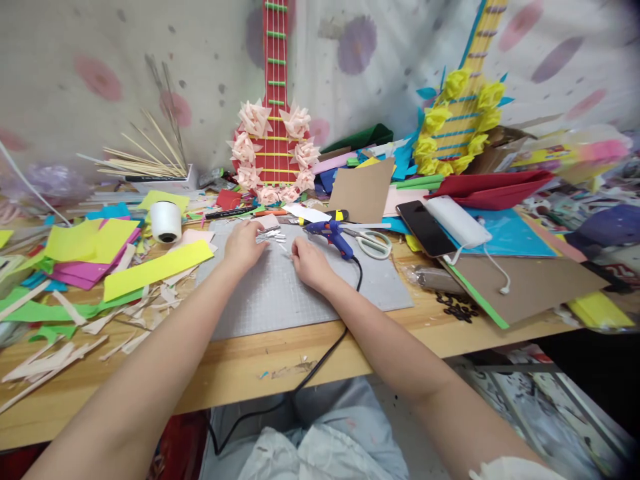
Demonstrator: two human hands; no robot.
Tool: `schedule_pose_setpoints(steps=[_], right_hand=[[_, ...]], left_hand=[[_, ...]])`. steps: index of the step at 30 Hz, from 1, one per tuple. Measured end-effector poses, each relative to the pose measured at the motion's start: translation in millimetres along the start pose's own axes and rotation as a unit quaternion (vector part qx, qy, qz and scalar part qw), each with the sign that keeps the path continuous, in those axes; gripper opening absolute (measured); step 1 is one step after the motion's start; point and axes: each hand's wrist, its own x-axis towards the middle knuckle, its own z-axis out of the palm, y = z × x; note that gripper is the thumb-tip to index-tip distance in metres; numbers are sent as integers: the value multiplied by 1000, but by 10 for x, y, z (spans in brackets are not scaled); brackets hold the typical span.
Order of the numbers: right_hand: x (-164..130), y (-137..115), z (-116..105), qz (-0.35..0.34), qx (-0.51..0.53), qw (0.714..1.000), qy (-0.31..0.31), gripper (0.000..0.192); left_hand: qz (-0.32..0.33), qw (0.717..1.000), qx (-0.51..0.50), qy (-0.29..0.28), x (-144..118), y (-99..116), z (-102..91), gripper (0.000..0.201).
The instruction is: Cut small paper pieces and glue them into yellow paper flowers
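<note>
With both hands on the small white pieces [274, 236] at the cutting mat's [300, 293] far edge, left hand [243, 245] pinching one, right hand [307, 261] curled shut, the adjacent glue gun [333, 235] nozzle risks burning fingers.

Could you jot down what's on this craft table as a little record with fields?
surface: grey cutting mat on a wooden table
left hand: on small white strips
right hand: on the mat, beside the strips
near right hand: blue glue gun, scissors
left side: white roll, coloured paper
back: red paper guitar, yellow paper guitar
</note>
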Motion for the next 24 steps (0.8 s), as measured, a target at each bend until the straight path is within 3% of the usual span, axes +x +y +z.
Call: schedule_pose_setpoints(steps=[3,6,10,15,18,21,24], right_hand=[[29,-40,-14,47,19,999,-4,13],[48,-30,-43,58,50,997,-15,5],[21,70,-170,17,72,996,-49,8],[-60,305,-538,-7,77,967,-244,15],[-126,525,-822,10,72,950,-303,18],[-162,774,-1044,62,37,959,-275,22],[-144,967,-1114,131,-65,980,-133,20]], left_hand=[[71,996,46,-18,40,23,119,33],[57,995,76,-38,39,9,172,29],[35,995,80,-47,-10,-16,155,28],[15,996,61,-65,-91,-55,96,24],[12,995,32,-95,-122,-104,45,19],[17,996,13,-82,-112,-157,15,22],[51,997,10,-49,-63,-187,36,38]])
